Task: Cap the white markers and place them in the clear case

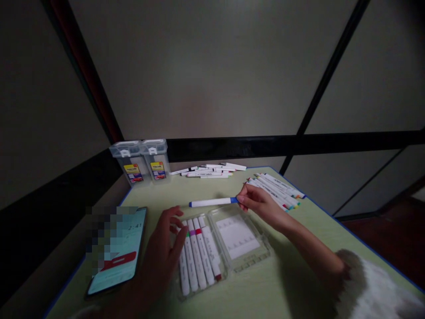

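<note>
Pinched in my right hand is a white marker with blue ends, held level above the table by its right end. My left hand rests at the left side of an open clear plastic case, fingers apart and curved, with nothing seen in them. Several white markers lie side by side in the case's left half, some with green, purple and red bands. The lid half lies folded out to the right, with a white paper insert in it.
A phone with a lit screen lies at the left. Two clear lidded boxes stand at the back left. Loose markers are piled at the back, and another row of markers lies at the right. A wall panel rises behind the table.
</note>
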Demonstrator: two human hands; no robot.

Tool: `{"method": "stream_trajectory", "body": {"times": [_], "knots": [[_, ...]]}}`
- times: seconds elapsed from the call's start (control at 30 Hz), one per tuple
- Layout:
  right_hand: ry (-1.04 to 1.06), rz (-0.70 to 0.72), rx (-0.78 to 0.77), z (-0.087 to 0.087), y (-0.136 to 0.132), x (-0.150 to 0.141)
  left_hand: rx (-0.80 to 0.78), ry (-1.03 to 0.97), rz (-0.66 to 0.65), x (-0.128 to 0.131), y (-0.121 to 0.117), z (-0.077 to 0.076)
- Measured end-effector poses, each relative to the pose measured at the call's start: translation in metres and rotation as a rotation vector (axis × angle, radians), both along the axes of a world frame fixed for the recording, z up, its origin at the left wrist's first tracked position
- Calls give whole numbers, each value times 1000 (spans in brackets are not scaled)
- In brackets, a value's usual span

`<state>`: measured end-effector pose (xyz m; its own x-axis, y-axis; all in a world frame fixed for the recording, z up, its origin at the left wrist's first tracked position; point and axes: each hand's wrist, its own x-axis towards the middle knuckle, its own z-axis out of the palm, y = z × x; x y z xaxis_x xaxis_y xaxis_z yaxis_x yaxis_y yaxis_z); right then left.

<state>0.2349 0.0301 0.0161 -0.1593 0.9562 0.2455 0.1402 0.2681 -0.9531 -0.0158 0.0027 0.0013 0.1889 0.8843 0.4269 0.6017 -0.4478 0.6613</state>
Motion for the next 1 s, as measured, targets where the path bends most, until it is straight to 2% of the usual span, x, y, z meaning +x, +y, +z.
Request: {"method": "stream_trajectory", "body": {"times": [0.13, 0.33, 0.5, 0.6, 0.73, 0.9, 1.0], "knots": [[172, 33, -76, -6, -15, -9, -113, -98, -59, 3, -3, 6], [319, 90, -169, -19, -22, -23, -333, -282, -134, 6, -4, 10], [520, 37, -208, -26, -21, -23, -473, -510, -100, 5, 5, 4], [633, 6, -228, -26, -18, -19, -479, -613, -57, 2, 11, 0], [616, 37, -261, -26, -20, -21, -469, -607, -51, 3, 13, 0], [599, 95, -305, -30, -29, -35, -513, -544, -72, 9, 6, 7], [587, 79, -318, -31, -31, -39, -525, -486, -109, 12, 2, 11]]}}
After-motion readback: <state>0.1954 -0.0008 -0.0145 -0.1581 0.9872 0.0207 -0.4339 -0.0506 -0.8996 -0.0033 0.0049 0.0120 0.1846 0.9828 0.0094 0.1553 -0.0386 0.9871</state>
